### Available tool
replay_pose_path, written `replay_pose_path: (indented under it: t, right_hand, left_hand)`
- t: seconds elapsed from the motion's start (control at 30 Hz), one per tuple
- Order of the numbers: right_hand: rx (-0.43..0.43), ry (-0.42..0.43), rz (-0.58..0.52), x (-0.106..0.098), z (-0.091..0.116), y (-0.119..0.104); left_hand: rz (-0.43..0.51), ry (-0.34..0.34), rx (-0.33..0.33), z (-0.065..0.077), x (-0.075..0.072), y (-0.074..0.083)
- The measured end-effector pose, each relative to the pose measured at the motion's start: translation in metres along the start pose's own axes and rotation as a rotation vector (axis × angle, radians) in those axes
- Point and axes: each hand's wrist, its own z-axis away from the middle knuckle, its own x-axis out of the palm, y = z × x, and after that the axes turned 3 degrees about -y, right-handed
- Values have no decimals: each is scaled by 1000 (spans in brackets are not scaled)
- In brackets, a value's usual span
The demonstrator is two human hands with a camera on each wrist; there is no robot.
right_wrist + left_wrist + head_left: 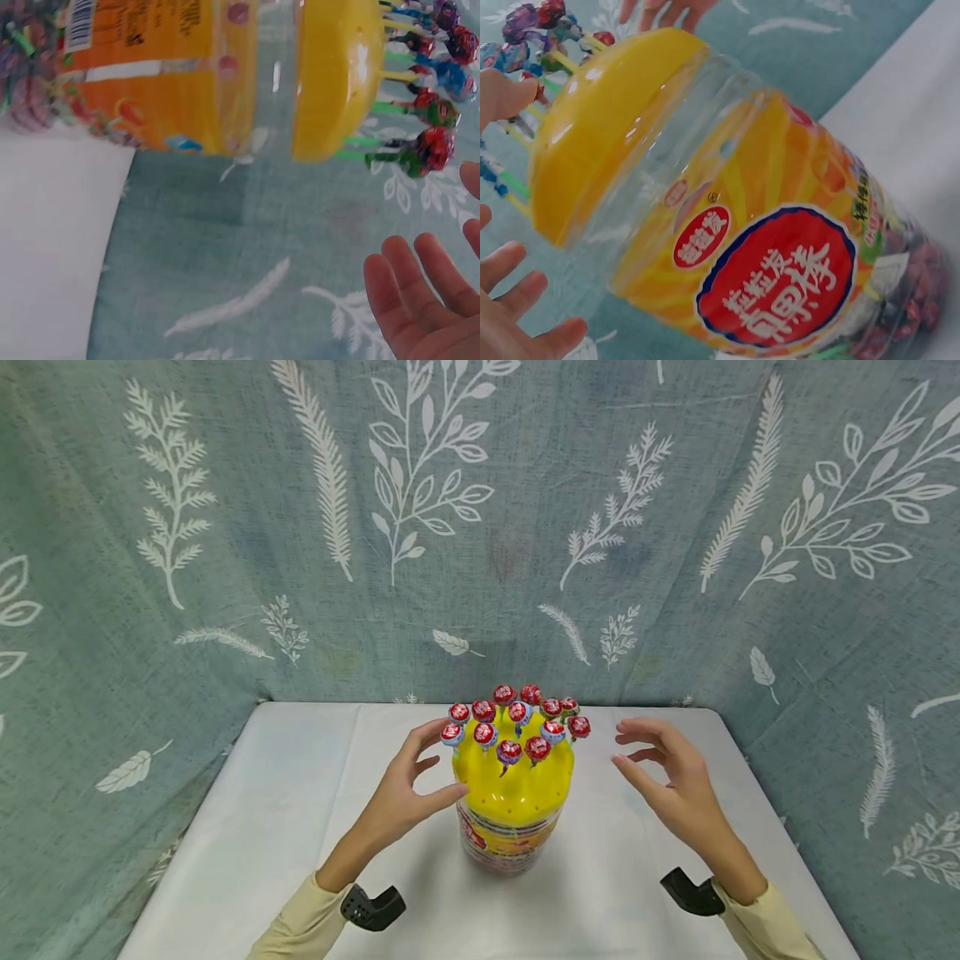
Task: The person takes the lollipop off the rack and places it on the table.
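Note:
A clear plastic candy jar [504, 842] with a domed yellow lid [517, 789] stands upright on the white table. Several wrapped lollipops [510, 753] stick up out of the lid on thin sticks. In the head view, my left hand [405, 785] curves beside the lid's left side, thumb and fingers spread. The left wrist view shows its fingers [529, 296] apart from the lid, holding nothing. To the right of the jar, my right hand [675, 777] hovers with fingers loosely bent and a gap between it and the lollipops. More wrapped candies [922, 289] show inside the jar's lower part.
The white table [300, 760] ends at the back against a green leaf-patterned curtain [495, 527], which also hangs along both sides. Black wrist cameras [372, 907] sit at both sleeves. The jar is the only object standing on the tabletop in view.

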Motion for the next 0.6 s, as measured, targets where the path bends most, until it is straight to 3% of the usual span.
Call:
replay_pose_path:
  t: [0.17,0.43,0.6]
  right_hand:
    - [-27,-14,-57,9,-6,15]
    - [-36,-46,-156,27,-14,24]
    - [-8,-13,-187,38,-16,23]
  left_hand:
    - [19,-53,-31,-15,9,-27]
    - [56,-103,-20,-22,20,-34]
    - [66,-95,28,-16,19,-20]
